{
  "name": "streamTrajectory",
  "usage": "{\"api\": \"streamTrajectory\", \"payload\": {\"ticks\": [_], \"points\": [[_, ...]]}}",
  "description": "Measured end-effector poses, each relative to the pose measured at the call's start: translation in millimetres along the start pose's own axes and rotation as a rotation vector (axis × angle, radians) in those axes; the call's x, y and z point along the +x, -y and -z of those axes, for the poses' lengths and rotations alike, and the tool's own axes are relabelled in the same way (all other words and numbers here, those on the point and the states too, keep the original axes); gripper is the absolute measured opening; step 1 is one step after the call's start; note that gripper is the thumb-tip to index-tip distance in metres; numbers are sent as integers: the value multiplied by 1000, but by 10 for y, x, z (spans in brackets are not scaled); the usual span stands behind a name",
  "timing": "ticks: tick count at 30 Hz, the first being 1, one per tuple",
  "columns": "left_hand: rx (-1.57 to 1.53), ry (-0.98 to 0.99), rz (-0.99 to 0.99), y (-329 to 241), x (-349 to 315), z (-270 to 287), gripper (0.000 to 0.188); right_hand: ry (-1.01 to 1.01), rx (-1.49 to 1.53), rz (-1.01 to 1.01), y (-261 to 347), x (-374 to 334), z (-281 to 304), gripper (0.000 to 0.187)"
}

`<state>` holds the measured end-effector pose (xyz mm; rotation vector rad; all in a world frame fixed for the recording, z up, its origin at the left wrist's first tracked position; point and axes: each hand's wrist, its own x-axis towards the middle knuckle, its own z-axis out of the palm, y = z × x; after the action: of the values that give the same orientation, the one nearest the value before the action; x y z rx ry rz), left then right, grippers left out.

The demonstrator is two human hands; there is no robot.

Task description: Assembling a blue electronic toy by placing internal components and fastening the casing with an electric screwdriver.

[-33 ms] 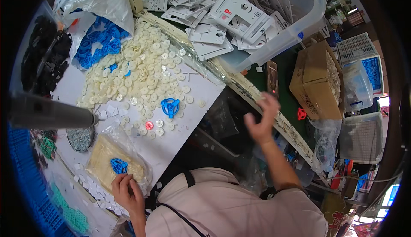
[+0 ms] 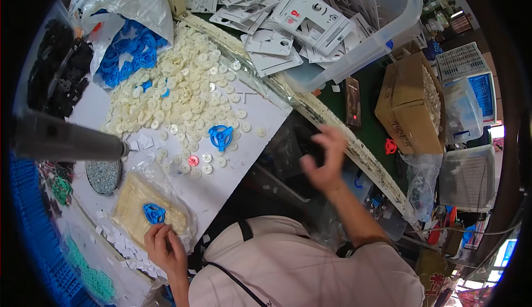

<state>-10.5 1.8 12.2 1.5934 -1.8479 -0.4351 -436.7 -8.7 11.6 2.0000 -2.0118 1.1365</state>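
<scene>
My left hand (image 2: 166,247) rests at the lower left, its curled fingertips against the lower edge of a blue plastic three-spoked ring (image 2: 154,214). That ring lies over a clear plastic bag of cream-coloured pieces (image 2: 138,196). My right hand (image 2: 328,160) is in the air over the dark gap right of the white table, thumb and fingers apart, with nothing in it. A second blue ring (image 2: 221,137) sits on the tabletop by a heap of small cream plastic discs (image 2: 166,96). One red disc (image 2: 193,160) lies just below it.
A grey tube-shaped tool (image 2: 72,138) juts in from the left above an oval tin (image 2: 103,177) of tiny grey pieces. A white bag (image 2: 124,2) holds blue parts. A clear bin (image 2: 382,46) of white panels and a cardboard box (image 2: 407,104) stand beyond a worn ledge (image 2: 366,165).
My right hand has moved left and slightly toward me, away from the worn ledge. My left hand and the blue ring at it stay where they were.
</scene>
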Motion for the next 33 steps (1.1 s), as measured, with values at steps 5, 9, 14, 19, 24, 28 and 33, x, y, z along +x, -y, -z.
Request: {"api": "streamTrajectory", "payload": {"ticks": [5, 9, 14, 19, 24, 28, 33], "points": [[-193, -125, -1, 133, -76, 69, 13, 328, 673, 180, 1226, 42, -601, 38], [-222, -164, -61, 39, -83, 364, 18, 488, 892, 332, 1523, 112, -928, 39], [-154, -235, 60, 123, -360, 781, 19, 528, 948, 301, 1762, 418, -1227, 11], [-84, -281, 208, 320, -594, 902, 20, 640, 847, 346, 2265, 678, -1459, 12], [-101, -237, 132, 318, -401, 900, 22, 732, 842, 379, 2432, 686, -1541, 12], [-147, -139, 16, 338, -174, 787, 28, 778, 755, 320, 2304, 625, -1556, 10], [-87, 50, -116, 244, 147, 564, 36, 791, 659, 299, 2142, 636, -1477, 8]]}}
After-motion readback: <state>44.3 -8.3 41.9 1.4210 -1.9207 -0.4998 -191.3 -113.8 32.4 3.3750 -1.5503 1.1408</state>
